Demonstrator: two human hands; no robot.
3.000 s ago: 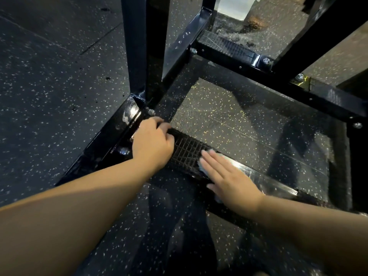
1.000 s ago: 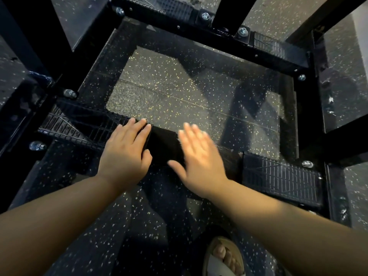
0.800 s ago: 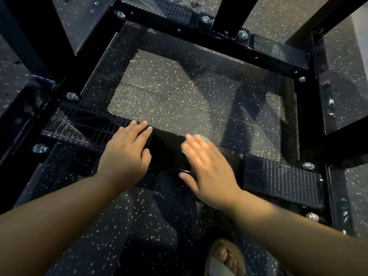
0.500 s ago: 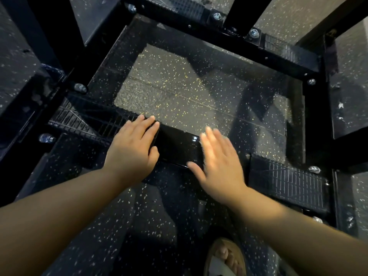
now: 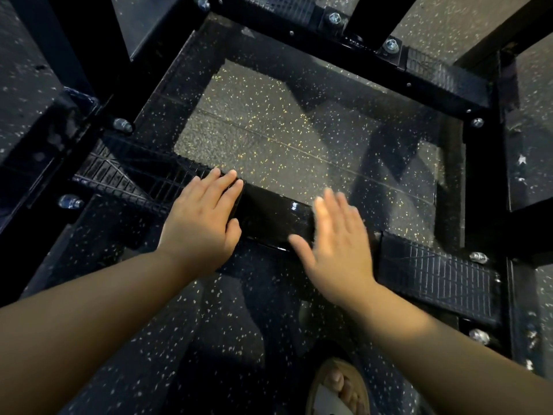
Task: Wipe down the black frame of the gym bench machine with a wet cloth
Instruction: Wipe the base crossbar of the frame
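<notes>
Slid rightward since 3 s ago, from the corner by the upright to mid-span of the near bar (image 5: pixel 270 218) of the black frame (image 5: pixel 478 178); L hand (image 5: pixel 202 223) flat, fingers straight, braced on bar at the edge of the ribbed tread (image 5: pixel 134 178). R hand (image 5: pixel 338 244) blurred mid-stroke, fingers straight & flat on same bar, wet cloth hidden beneath, can't tell how it's held. Looks partway: glossy near bar prob. wiped, but R tread (image 5: pixel 434 283), far bar (image 5: pixel 359 52) & R rail still to do, est. under half.

Open speckled floor (image 5: pixel 287 139) lies inside the black frame (image 5: pixel 443 82); its bars box 4 sides, uprights (image 5: pixel 74 40) crowding the far-left corner
</notes>
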